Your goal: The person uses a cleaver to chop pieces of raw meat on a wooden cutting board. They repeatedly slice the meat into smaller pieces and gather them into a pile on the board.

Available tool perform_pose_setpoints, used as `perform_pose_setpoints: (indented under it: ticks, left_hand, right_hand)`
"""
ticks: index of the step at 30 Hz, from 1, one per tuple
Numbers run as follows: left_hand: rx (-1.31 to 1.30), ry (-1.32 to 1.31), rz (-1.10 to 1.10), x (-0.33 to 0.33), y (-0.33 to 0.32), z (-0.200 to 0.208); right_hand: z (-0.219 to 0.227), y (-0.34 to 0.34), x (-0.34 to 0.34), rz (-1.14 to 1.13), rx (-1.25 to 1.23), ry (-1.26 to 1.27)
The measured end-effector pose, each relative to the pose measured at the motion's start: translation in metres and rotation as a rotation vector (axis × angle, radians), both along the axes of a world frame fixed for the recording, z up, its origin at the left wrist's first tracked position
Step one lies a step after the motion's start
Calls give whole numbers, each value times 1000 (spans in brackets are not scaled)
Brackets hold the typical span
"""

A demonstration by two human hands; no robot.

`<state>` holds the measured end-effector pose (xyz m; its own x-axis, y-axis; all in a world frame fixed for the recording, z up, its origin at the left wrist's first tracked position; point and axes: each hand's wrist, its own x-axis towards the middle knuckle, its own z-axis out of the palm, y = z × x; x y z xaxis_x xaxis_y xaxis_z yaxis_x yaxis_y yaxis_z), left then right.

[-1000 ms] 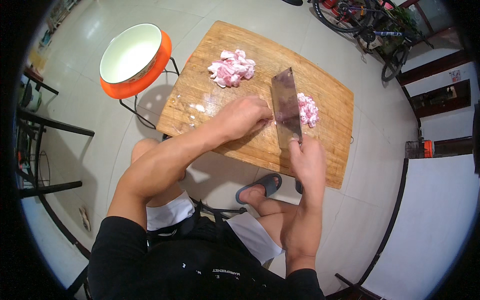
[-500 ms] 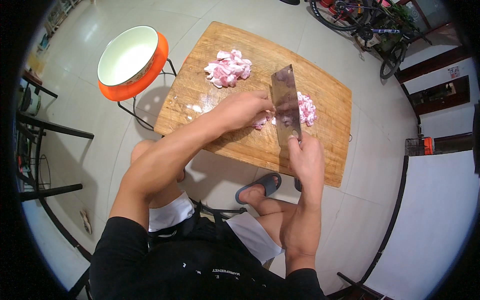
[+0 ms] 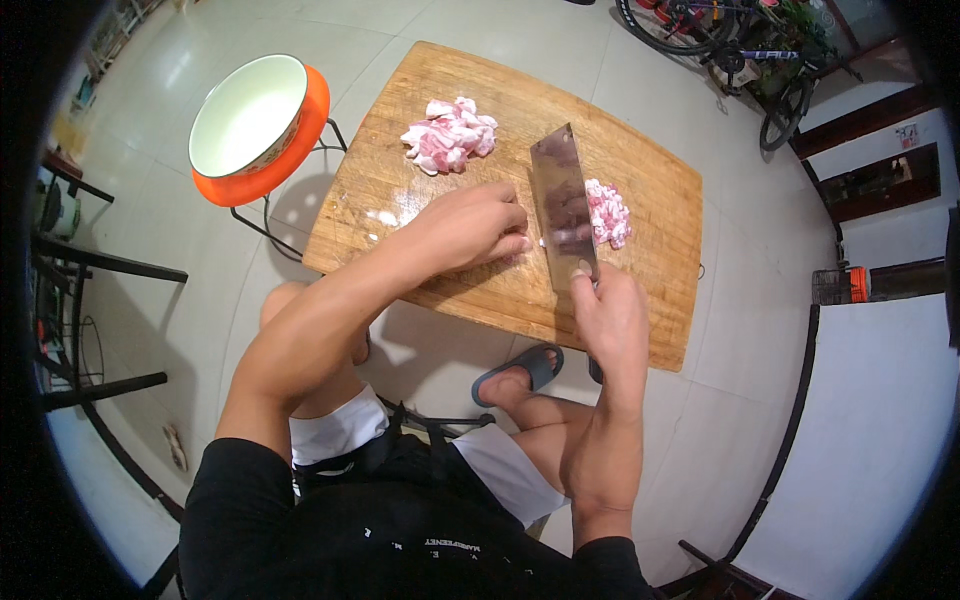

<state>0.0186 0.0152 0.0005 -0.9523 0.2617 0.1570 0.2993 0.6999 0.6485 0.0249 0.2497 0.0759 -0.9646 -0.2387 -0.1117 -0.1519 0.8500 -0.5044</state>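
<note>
My right hand (image 3: 610, 305) grips the handle of a wide-bladed cleaver (image 3: 562, 195). The blade stands on edge over a wooden cutting board (image 3: 640, 305). Left of the blade and apart from it, my left hand (image 3: 478, 225) is closed, with a bit of pink meat at its fingertips, mostly hidden by the fingers. Small diced meat (image 3: 609, 213) lies heaped just right of the blade. Larger chunks of pale pink meat (image 3: 449, 135) are piled at the board's far left.
A white enamel basin (image 3: 250, 110) rests on an orange round stool (image 3: 312, 125) left of the board. Dark chair legs (image 3: 110, 262) jut in at the left. A bicycle (image 3: 740, 60) stands at the far right, and a white panel (image 3: 860, 430) is at the right.
The cleaver has shifted slightly left and away from my left hand's fingertips. My left hand has curled in and drawn back a little; the meat bits beneath it are now mostly covered.
</note>
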Motion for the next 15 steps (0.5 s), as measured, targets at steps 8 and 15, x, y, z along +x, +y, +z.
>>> perform_pose_setpoints:
  ticks: [8, 15]
  left_hand:
    - [66, 99, 49, 15, 10, -11]
    - [93, 187, 55, 18, 19, -13]
  right_hand:
    - [9, -6, 18, 23, 22, -87]
    - [4, -8, 18, 40, 42, -89]
